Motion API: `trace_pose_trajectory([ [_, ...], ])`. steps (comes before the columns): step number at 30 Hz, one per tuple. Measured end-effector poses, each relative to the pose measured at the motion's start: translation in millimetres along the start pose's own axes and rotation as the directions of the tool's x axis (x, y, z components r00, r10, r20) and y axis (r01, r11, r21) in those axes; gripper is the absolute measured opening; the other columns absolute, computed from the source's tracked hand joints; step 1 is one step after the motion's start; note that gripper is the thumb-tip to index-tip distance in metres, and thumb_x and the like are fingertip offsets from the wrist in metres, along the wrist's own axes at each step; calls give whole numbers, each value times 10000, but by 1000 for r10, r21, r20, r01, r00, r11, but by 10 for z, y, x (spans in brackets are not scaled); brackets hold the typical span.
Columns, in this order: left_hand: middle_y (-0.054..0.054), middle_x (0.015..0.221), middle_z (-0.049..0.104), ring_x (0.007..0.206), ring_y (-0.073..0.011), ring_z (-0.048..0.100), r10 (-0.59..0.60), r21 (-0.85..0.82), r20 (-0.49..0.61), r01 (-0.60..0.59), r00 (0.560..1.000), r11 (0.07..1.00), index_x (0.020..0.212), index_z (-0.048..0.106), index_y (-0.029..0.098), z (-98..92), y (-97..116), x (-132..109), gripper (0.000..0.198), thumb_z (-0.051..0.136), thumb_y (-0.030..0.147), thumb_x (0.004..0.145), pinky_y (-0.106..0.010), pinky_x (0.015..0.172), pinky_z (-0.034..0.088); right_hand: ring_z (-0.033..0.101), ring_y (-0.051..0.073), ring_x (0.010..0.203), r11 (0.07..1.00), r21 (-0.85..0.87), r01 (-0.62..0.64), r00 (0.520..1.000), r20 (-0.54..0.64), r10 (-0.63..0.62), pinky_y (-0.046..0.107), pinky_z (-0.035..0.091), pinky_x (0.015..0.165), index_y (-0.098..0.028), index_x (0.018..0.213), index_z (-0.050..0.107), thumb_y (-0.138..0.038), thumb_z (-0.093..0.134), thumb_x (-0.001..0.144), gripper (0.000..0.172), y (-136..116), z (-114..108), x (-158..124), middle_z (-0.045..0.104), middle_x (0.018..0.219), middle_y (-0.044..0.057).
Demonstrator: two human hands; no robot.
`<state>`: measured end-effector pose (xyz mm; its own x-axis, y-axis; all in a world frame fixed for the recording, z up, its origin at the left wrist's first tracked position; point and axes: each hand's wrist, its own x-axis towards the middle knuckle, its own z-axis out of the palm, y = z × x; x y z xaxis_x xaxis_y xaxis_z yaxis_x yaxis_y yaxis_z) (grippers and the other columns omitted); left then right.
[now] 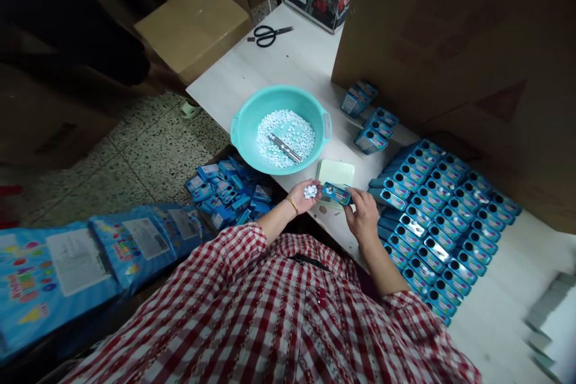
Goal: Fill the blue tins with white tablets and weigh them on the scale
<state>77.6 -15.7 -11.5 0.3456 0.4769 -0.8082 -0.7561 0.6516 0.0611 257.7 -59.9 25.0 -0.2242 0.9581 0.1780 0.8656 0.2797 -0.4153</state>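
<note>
Blue box sits pinched between the right hand's fingers, at the near edge of a pale green flat object. Just beside it, the left hand is cupped palm-up under white pieces. Beyond, a turquoise basin contains similar pieces and a metal tube.

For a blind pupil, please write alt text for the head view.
A cupped left hand holds white pieces beside a blue box in the right hand; nearby stand a turquoise basin with more pieces and rows of blue boxes.

Dim light leaves the upper left near-black.
</note>
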Motion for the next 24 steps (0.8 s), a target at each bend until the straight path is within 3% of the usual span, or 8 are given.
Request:
trace_pose_trajectory([
  [3,-75,602,591,582,-119,583,-3,-4,4,3,1000,1000,692,589,78,-5,16,2,211,463,195,815,-209,530,472,499,199,930,971,211,-113,990,-57,128,348,404,827,-188,1105,486,-268,482,787,328,96,101,2,559,1013,77],
  [7,-83,620,599,610,-125,593,13,3,-40,-13,999,1000,700,590,86,-91,76,-39,209,455,194,818,-208,534,478,535,168,815,812,522,-261,936,-69,345,325,451,744,-170,1030,478,-371,521,757,342,282,401,104,563,926,55],
  [12,-74,627,604,599,-112,592,45,10,-92,-44,995,999,705,589,86,-300,139,-209,211,445,187,822,-209,554,489,546,169,792,676,676,-294,900,-42,433,325,467,715,-149,1007,466,-459,552,707,440,477,736,262,559,883,51],
  [14,-76,635,610,600,-113,594,36,21,-99,-34,994,999,717,592,88,-389,132,-282,207,445,189,822,-213,558,491,548,182,846,713,644,-276,914,-55,403,343,465,743,-147,1057,454,-461,535,724,464,490,709,246,558,951,75],
  [16,-80,650,619,622,-121,602,25,32,-102,-21,994,999,735,596,87,-463,98,-342,199,443,181,820,-226,584,497,514,207,970,819,521,-240,940,-86,330,379,441,813,-155,1137,429,-433,524,749,487,420,583,152,524,1082,109],
  [20,-108,741,646,714,-154,621,-43,64,-54,46,998,997,768,607,78,-540,-42,-411,201,432,166,816,-272,664,497,439,225,1076,979,181,-91,983,-144,118,419,384,893,-178,1187,436,-283,477,816,387,-54,298,-177,506,1128,120],
  [22,-104,743,648,690,-154,618,-106,91,-12,106,994,990,768,613,78,-546,-136,-424,210,431,171,816,-273,646,487,478,198,1000,984,161,81,996,9,-83,364,423,844,-190,1145,482,-219,435,839,311,-370,261,-319,544,1054,103],
  [24,-89,706,643,639,-139,606,-172,113,8,170,985,979,769,622,79,-544,-227,-430,217,432,175,816,-253,612,470,485,205,972,972,140,191,956,199,-216,354,441,805,-176,1153,485,-186,419,840,320,-623,290,-406,548,1054,114],
])
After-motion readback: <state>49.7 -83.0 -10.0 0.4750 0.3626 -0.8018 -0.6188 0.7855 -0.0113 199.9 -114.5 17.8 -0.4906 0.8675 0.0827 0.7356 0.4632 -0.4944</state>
